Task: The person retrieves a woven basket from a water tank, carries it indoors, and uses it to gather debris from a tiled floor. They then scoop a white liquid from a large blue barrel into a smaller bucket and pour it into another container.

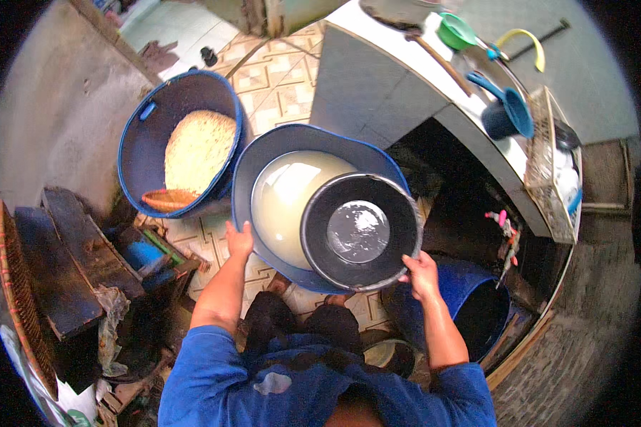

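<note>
A large blue tub (386, 154) of cloudy pale liquid (278, 206) stands in front of me. Over its right side, a round black basin (312, 245) is held tilted, with a little water shining at its bottom. My right hand (421, 275) grips the basin's lower right rim, thumb on top. Beside the tub's left wall is my left hand (240, 242), thumb and forefinger apart, nothing visible between them; whether it touches the wall I cannot tell. Behind to the left, a second blue tub (137, 135) holds pale yellowish grains or beans (199, 146) and a small woven basket (169, 200).
A tiled counter (377, 75) runs along the right, carrying a blue dipper (507, 117), a green bowl (456, 31) and a wire rack (543, 167). A blue drum (445, 292) lies by my right arm. Dark boards (57, 270) and a woven tray (23, 292) crowd the left.
</note>
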The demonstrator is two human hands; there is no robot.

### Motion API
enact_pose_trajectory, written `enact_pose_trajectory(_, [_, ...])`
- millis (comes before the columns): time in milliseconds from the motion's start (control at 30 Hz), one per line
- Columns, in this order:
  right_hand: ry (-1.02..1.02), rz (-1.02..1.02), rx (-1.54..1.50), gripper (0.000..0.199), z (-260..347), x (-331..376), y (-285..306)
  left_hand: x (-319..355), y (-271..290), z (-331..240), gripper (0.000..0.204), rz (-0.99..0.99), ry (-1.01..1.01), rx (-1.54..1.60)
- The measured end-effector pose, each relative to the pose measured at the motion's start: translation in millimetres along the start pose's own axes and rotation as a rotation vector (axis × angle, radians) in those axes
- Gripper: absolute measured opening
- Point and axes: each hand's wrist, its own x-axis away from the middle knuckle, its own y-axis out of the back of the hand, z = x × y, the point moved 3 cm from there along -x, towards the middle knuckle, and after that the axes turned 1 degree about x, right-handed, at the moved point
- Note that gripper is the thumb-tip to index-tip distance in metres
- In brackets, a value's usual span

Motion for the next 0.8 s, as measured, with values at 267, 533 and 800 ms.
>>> enact_pose_trajectory(267, [0.106,-0.220,0.847,0.034,-99,-167,-158,-1,-21,-16,0.058,-0.228,-0.156,0.186])
enact_pose_trajectory(533, [0.048,-0.388,1.081,0.039,-138,-194,-203,0,-19,-20,0.053,-0.218,-0.159,0.255])
enact_pose_trajectory(800, [-0.023,-0.351,1.128,0.035,-159,-215,-256,0,-20,-18,0.056,-0.210,-0.196,0.260])
